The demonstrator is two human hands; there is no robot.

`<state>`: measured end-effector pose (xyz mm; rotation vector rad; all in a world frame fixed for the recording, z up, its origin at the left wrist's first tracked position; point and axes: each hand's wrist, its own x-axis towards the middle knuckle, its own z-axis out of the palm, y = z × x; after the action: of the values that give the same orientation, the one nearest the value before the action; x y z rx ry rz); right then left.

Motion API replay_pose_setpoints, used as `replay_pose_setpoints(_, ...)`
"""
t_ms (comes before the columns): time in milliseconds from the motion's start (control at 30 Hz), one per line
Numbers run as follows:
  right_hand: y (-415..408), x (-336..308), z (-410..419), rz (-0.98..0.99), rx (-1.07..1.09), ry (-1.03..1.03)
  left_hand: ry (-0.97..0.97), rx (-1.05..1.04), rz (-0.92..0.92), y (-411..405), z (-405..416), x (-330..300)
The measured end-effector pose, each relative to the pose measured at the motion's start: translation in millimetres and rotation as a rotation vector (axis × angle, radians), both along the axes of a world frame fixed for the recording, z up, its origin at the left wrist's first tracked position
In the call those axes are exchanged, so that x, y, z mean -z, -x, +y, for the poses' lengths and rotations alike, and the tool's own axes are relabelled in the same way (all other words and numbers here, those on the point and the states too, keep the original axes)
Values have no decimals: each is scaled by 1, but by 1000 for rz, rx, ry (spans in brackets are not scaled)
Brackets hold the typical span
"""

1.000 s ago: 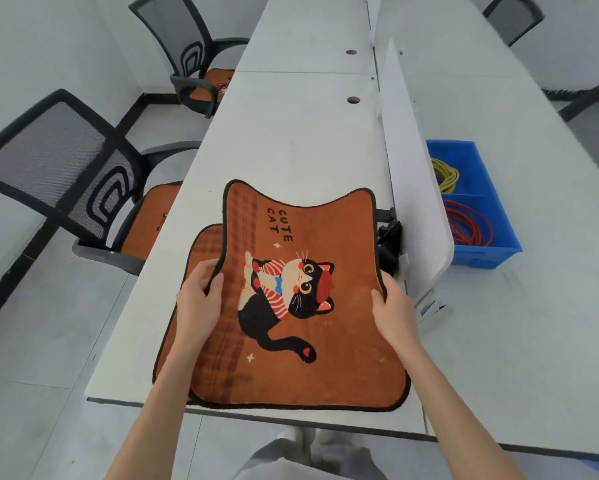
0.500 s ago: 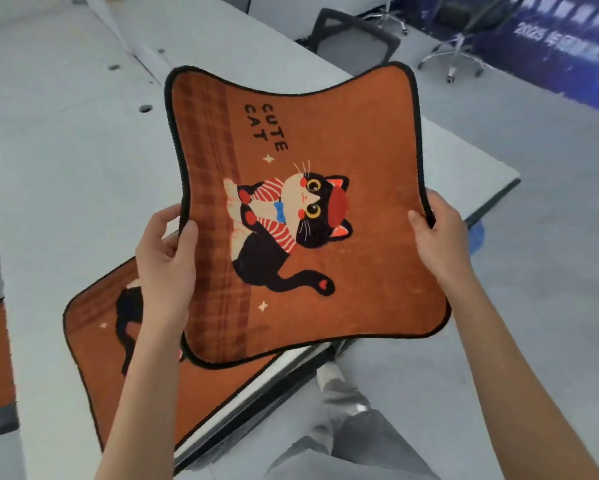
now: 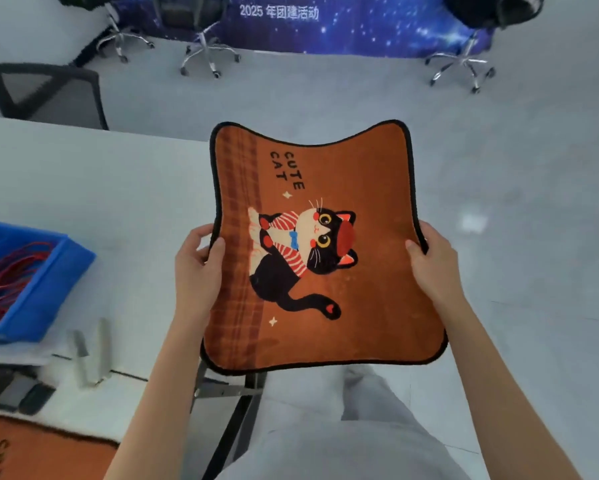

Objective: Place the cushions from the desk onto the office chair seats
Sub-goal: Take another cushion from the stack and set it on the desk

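An orange cushion [image 3: 360, 306] with a black rim, a cartoon cat and the words "CUTE CAT" hangs in the air past the end of the white desk [image 3: 100, 188]. My left hand [image 3: 196, 271] grips its left edge and my right hand [image 3: 433, 265] grips its right edge. A second orange cushion [image 3: 42, 452] lies on the desk at the bottom left corner, mostly cut off. A black mesh office chair [image 3: 52, 95] stands behind the desk at the upper left; its seat is hidden.
A blue bin [image 3: 45, 289] with red cables sits on the desk at left, beside a divider bracket [image 3: 90, 351]. Further office chairs with chrome bases [image 3: 208, 57] stand by a blue starry banner [image 3: 325, 22]. Grey floor stretches to the right.
I have turned right with the cushion, lifting it off the stack and carrying it past the desk's end. The second cushion now lies at the bottom left.
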<state>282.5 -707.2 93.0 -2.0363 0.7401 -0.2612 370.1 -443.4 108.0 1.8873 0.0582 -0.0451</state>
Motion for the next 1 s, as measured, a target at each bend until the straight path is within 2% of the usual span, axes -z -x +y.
replay_pose_setpoints(200, -50, 21, -110, 126, 91, -27, -12, 83, 91, -72, -128, 25)
replay_pose_setpoints(367, -130, 26, -171, 174, 84, -60, -19, 56, 123, -142, -184, 33)
replay_pose_setpoints(667, -356, 33, -265, 133, 11, -24, 25, -55, 153, -351, -272, 50)
replay_pose_setpoints(1000, -604, 7, -332, 112, -92, 21, 35, -144, 173, -578, -338, 23)
